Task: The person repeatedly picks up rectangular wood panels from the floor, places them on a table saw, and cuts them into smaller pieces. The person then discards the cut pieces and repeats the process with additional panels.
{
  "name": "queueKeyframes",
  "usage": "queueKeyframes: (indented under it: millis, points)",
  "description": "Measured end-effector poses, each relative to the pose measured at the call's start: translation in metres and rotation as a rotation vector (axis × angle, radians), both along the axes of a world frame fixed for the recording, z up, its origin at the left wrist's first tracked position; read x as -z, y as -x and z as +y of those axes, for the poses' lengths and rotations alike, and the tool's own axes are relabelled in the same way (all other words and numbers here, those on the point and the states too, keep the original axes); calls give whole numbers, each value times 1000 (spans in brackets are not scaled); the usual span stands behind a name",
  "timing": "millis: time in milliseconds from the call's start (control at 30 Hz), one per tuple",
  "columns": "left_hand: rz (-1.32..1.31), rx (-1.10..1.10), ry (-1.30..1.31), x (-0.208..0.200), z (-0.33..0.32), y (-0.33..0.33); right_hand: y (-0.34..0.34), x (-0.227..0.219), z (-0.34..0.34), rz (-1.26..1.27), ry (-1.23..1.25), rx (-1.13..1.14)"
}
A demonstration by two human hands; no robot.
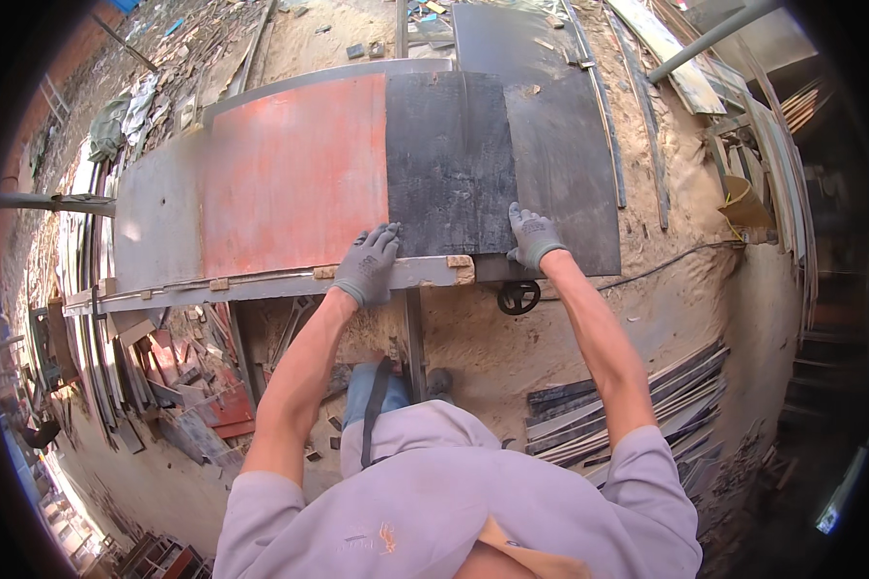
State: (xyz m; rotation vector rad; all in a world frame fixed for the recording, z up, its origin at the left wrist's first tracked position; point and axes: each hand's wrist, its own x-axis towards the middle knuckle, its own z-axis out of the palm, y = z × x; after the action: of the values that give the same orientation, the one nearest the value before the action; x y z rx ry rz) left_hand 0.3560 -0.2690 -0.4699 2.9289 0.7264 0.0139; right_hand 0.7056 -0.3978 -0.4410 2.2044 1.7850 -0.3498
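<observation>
Nearest the camera is a mauve-grey shirt (406,511), with bare forearms reaching from its sleeves toward the worktop (159,207). The black panel (449,159) lies flat across the worktop, between a faded red section (299,179) and a dark grey sheet (570,164). Its surface is matte, with pale scuffs and dusty streaks. The left hand (367,267), gloved in grey, rests at the near left corner of the panel, fingers extended over the top face; whether they pinch the edge cannot be told. The right hand (534,239), gloved alike, touches the panel's right edge, fingers and thumb spread apart, not closed. Small wooden blocks (459,261) sit along the worktop's near rail. Below are a black handwheel (518,297), stacked long strips (637,400) and piled offcuts (203,400).
</observation>
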Motion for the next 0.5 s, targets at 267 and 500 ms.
queueKeyframes:
  millis: [267, 500]
  points:
    - [17, -4, -36, -9, -3, -11, -14, 13, 3, -7, -39, 19]
    - [-83, 6, -88, 2, 3, -11, -18, 19, 15, 5, -70, 29]
